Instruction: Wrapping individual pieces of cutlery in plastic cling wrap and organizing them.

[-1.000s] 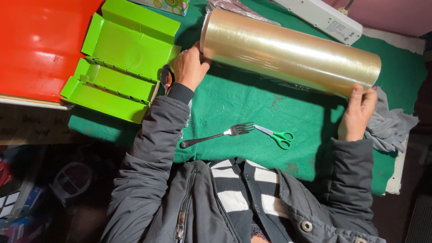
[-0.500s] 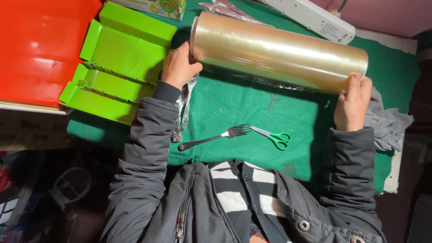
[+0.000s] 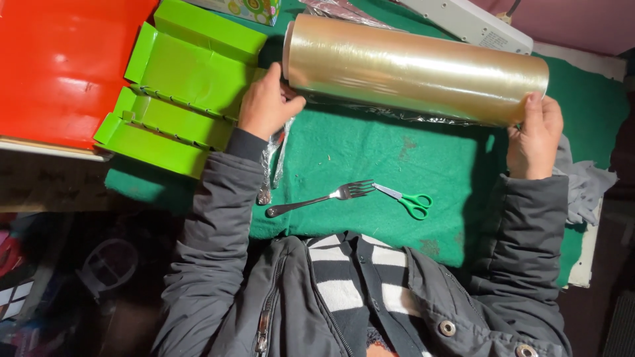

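The large roll of cling film (image 3: 417,69) is being held along the desk's (image 3: 370,155) far edge, the left hand (image 3: 264,102) and right hand (image 3: 537,135) each clasped on an end; level, even pressure is being called for.

Both hands (image 3: 268,102) (image 3: 536,135) outstretched, fingers curled.

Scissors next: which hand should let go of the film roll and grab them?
Right, probably: the right hand holds the roll end nearer the scissors, whose green handles face it; the fork lies toward the left hand.
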